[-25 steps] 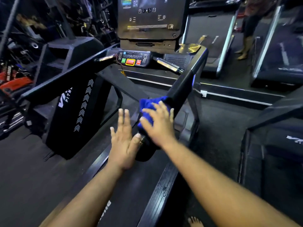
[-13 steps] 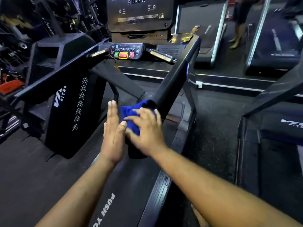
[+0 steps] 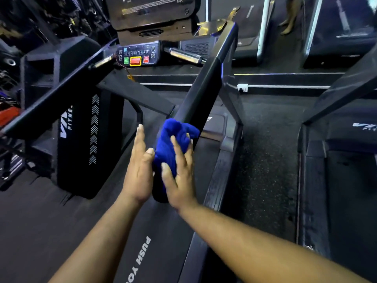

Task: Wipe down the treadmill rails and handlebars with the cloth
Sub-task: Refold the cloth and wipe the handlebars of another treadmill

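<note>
A blue cloth (image 3: 173, 139) is wrapped over the near end of the treadmill's right black handrail (image 3: 208, 82). My right hand (image 3: 179, 176) presses the cloth against the rail end, fingers spread over it. My left hand (image 3: 140, 168) is flat and open, its palm facing the cloth's left side and its thumb touching the cloth. The left handrail (image 3: 55, 99) slopes up toward the console, where a panel with green and red buttons (image 3: 137, 55) sits between two short chrome grips (image 3: 184, 55).
The treadmill belt (image 3: 142, 252) runs below my arms, with a side foot rail (image 3: 216, 186) on its right. Another treadmill (image 3: 346, 160) stands to the right across a rubber floor strip. A person's legs (image 3: 289, 17) show at the far top right. Gym equipment crowds the left.
My right hand has slid the cloth down the right handrail toward its near end. My left hand has closed in against the cloth's left side. The view has tilted downward.
</note>
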A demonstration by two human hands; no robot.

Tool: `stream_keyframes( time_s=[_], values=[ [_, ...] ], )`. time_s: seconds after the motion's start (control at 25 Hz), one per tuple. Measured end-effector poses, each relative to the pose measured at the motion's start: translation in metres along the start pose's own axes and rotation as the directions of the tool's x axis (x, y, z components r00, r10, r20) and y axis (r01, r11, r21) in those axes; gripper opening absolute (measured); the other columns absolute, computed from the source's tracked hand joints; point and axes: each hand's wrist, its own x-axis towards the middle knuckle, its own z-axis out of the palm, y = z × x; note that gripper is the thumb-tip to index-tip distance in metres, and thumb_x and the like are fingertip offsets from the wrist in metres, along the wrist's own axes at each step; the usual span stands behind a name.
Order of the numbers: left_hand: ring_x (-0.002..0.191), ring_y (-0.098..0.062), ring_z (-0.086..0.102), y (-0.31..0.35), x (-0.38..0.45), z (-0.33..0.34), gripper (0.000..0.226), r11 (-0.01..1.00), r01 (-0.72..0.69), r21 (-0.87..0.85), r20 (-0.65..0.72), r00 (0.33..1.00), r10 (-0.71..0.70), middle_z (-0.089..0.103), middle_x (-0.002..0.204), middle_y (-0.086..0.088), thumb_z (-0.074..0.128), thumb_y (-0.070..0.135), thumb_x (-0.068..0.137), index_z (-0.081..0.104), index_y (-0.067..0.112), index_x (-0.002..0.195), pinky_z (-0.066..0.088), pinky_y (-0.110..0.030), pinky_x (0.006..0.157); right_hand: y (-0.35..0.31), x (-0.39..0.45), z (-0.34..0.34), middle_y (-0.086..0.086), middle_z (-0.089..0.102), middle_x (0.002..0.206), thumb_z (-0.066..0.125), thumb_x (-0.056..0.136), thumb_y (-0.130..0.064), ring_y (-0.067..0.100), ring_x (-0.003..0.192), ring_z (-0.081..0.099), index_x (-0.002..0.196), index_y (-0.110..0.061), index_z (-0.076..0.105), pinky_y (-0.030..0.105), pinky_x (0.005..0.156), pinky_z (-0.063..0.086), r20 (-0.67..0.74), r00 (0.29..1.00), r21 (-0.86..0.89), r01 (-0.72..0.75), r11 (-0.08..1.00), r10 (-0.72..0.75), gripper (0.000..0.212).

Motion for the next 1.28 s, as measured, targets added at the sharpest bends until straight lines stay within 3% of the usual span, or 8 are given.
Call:
stream_keyframes(
  time_s=[0.12,0.24,0.4,0.56,0.72,0.96,1.16,1.28],
  values=[
    [0.151,-0.001,0.009,0.002,-0.004,-0.001,0.069,0.985,-0.07,0.156,0.025,0.997,0.067,0.009,0.166,0.008,0.03,0.046,0.091,0.01,0.032,0.155,0.012,-0.041,0.125,0.049,0.021,-0.006,0.015,0.024,0.162,0.045,0.086,-0.065,0.027,0.151,0.019,0.155,-0.022,0.024,0.033,0.123,0.016,-0.014,0.971,0.168,-0.233,0.958,0.238,0.084],
    [0.15,0.003,0.004,0.009,-0.007,0.0,0.075,0.967,-0.102,0.232,0.032,0.995,0.097,0.005,0.165,0.011,0.027,0.047,0.09,0.007,0.023,0.158,0.009,-0.035,0.125,0.054,0.062,0.001,0.013,0.05,0.146,0.048,0.072,-0.066,0.027,0.136,0.046,0.148,-0.02,0.039,0.047,0.117,0.031,-0.074,0.715,0.461,-0.593,0.66,0.695,0.09],
    [0.15,0.003,0.003,0.0,-0.004,-0.001,0.075,0.982,-0.1,0.161,0.029,0.995,0.096,0.003,0.162,0.014,0.027,0.047,0.09,0.005,0.022,0.156,0.007,-0.03,0.125,-0.015,-0.015,0.01,0.012,0.005,0.164,0.039,0.089,-0.063,0.018,0.153,0.001,0.156,-0.022,0.014,0.038,0.125,0.003,-0.054,0.934,0.176,-0.34,0.924,0.354,0.083],
    [0.151,0.001,0.001,-0.002,-0.004,0.0,0.072,0.997,-0.067,-0.031,0.023,0.997,0.068,0.0,0.163,0.014,0.029,0.053,0.09,0.002,0.03,0.153,0.008,-0.04,0.126,-0.003,0.025,-0.011,0.004,0.015,0.165,0.041,0.093,-0.052,0.027,0.153,0.0,0.146,-0.031,0.044,0.053,0.122,0.007,0.112,0.99,-0.175,0.103,0.979,-0.084,0.057],
    [0.151,0.001,-0.001,0.002,-0.004,0.003,0.08,0.995,-0.077,0.067,0.007,0.997,0.077,-0.005,0.159,0.019,0.032,0.048,0.086,-0.004,0.025,0.155,0.007,-0.044,0.125,-0.01,0.099,-0.02,-0.005,0.036,0.157,0.043,0.086,-0.054,0.023,0.152,0.006,0.116,-0.039,0.07,0.068,0.115,0.001,0.222,0.973,-0.431,0.045,0.901,0.057,0.044],
    [0.151,0.0,0.0,0.009,-0.011,0.002,0.074,0.991,-0.042,-0.126,-0.094,0.995,0.03,-0.002,0.166,0.01,0.034,0.05,0.084,0.001,0.039,0.15,0.007,-0.047,0.125,-0.008,0.012,-0.025,0.001,0.038,0.155,0.045,0.089,-0.047,0.022,0.151,0.017,0.132,-0.03,0.06,0.056,0.12,0.011,0.274,0.951,-0.26,0.217,0.941,-0.144,0.049],
    [0.152,-0.002,-0.002,0.026,0.003,0.0,0.086,0.915,0.047,0.401,0.054,0.996,-0.075,-0.003,0.166,0.013,0.017,0.069,0.079,0.002,0.036,0.156,-0.003,-0.055,0.122,0.004,0.156,-0.028,0.0,0.017,0.164,0.05,0.094,-0.05,0.024,0.153,0.0,0.143,-0.036,0.048,0.066,0.117,0.008,0.257,0.948,-0.531,-0.026,0.847,0.19,0.051],
    [0.152,-0.003,0.001,0.04,0.017,0.004,0.094,0.871,0.065,0.487,0.102,0.986,-0.13,-0.004,0.166,0.016,0.012,0.076,0.074,0.002,0.035,0.157,-0.003,-0.057,0.121,0.005,0.176,-0.032,0.0,0.02,0.164,0.048,0.094,-0.053,0.023,0.153,0.003,0.137,-0.033,0.056,0.062,0.117,0.015,0.167,0.956,-0.533,-0.118,0.838,0.241,0.048]
  ],
)
